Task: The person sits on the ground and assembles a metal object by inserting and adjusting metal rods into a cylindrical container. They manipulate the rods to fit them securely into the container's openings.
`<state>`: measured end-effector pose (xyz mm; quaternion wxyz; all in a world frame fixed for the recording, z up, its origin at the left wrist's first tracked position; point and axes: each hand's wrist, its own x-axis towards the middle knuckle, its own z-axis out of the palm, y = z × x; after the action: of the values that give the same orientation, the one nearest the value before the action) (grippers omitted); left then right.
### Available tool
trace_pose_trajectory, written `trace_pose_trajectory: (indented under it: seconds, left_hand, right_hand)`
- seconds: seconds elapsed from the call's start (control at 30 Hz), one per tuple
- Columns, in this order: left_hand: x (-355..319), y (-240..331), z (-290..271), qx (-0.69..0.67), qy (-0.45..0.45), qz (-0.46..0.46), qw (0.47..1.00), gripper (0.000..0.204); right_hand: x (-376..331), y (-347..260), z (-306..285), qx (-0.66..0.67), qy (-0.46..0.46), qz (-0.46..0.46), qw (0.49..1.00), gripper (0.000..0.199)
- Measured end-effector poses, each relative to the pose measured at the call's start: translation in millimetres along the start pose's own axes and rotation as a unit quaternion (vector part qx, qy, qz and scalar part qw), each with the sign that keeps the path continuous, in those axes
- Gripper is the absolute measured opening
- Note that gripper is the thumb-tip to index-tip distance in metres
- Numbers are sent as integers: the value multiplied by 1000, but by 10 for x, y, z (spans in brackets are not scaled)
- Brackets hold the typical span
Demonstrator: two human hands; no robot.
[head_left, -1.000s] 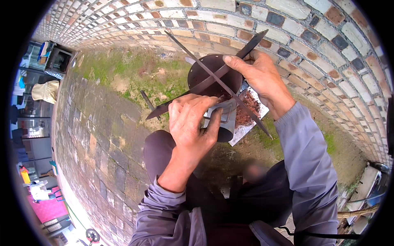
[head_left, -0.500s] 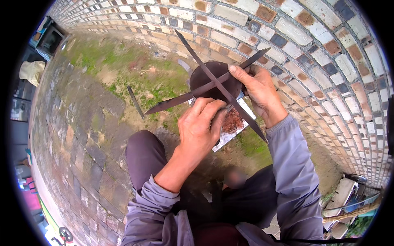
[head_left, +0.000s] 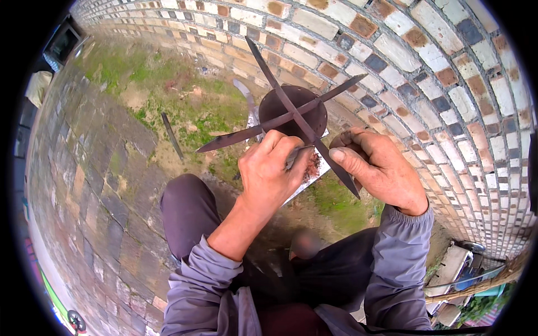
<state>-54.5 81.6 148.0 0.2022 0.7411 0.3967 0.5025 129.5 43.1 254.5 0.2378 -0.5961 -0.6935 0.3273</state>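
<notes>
Two long dark brown strips (head_left: 274, 84) with tapered ends cross over a round dark brown pan-like piece (head_left: 274, 103), which has small holes along its rim. My left hand (head_left: 269, 168) is closed at the near side of this piece, its fingers pinching together by the strip; what they grip is hidden. Beside the near right arm of the cross is my right hand (head_left: 381, 168), its fingers bent and the thumb tip close to the index finger. Anything between them is too small to make out. Under the crossed strips lies a white sheet or board (head_left: 300, 187) bearing reddish-brown shreds (head_left: 311, 168).
A loose dark strip (head_left: 172, 136) lies on mossy ground to the left. The brick wall (head_left: 386, 73) curves along the back and right. My bent knee (head_left: 188, 207) is at lower left. Paving (head_left: 101, 196) spreads left; assorted items (head_left: 457, 269) stand at lower right.
My right hand has let go of the far right arm of the cross and come nearer, to the near right arm. My left hand stays at the near side of the round piece.
</notes>
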Motion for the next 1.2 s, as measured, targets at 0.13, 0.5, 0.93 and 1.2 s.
trace_pose_trajectory:
  seconds: [0.13,0.5,0.93,1.2]
  left_hand:
    - [-2,12,14,1,4,-19,1000,18]
    - [3,-24,21,-6,5,16,1000,21]
    - [1,-82,-27,-8,0,17,1000,21]
    - [0,-101,-29,-24,4,13,1000,22]
  right_hand:
    - [-13,-197,-81,97,-60,129,985,39]
    - [-89,-266,0,-55,11,34,998,29]
    - [-71,-284,145,-164,38,4,986,28]
    - [-71,-299,173,-194,23,1,981,14]
